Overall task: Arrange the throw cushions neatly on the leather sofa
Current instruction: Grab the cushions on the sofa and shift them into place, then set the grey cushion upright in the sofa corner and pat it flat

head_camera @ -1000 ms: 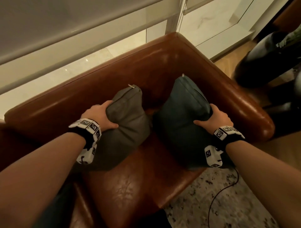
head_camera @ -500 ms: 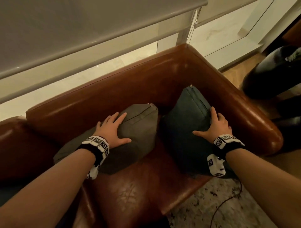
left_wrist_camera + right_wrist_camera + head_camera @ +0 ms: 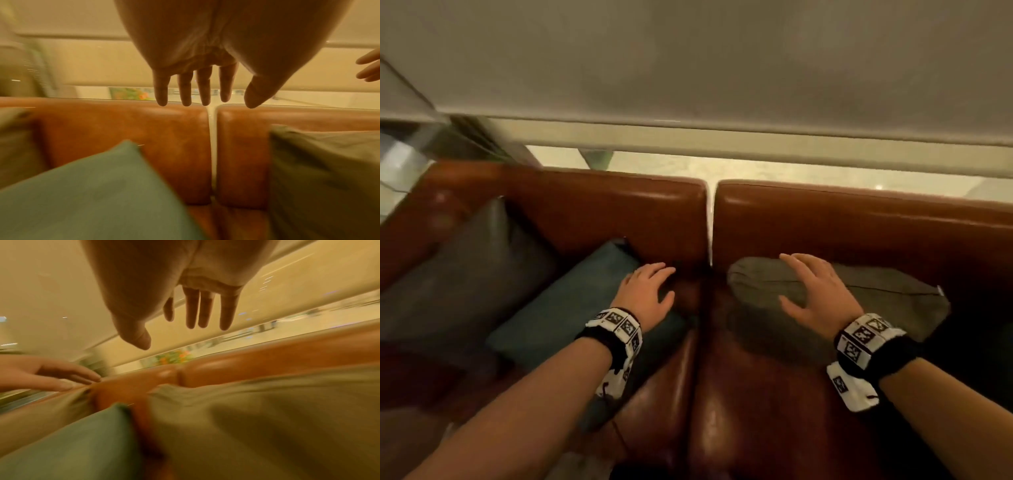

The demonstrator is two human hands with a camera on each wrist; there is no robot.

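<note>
Brown leather sofa (image 3: 619,212) with a gap between two back sections. A teal cushion (image 3: 571,308) leans on the left section, with a larger grey cushion (image 3: 465,274) beside it in the left corner. An olive-grey cushion (image 3: 887,301) lies against the right section. My left hand (image 3: 650,287) is open over the teal cushion's right corner. My right hand (image 3: 815,291) is open with spread fingers over the olive-grey cushion's left end. In the wrist views, both the left hand (image 3: 205,91) and the right hand (image 3: 185,324) show straight fingers holding nothing.
A lowered roller blind (image 3: 688,68) and a window sill run behind the sofa back. Bare leather seat (image 3: 756,411) lies in front of the cushions. A dark shape (image 3: 989,342) sits at the far right of the seat.
Both hands have come off the two cushions in the sofa's right corner and moved left. The view has swung left to the gap between the back sections.
</note>
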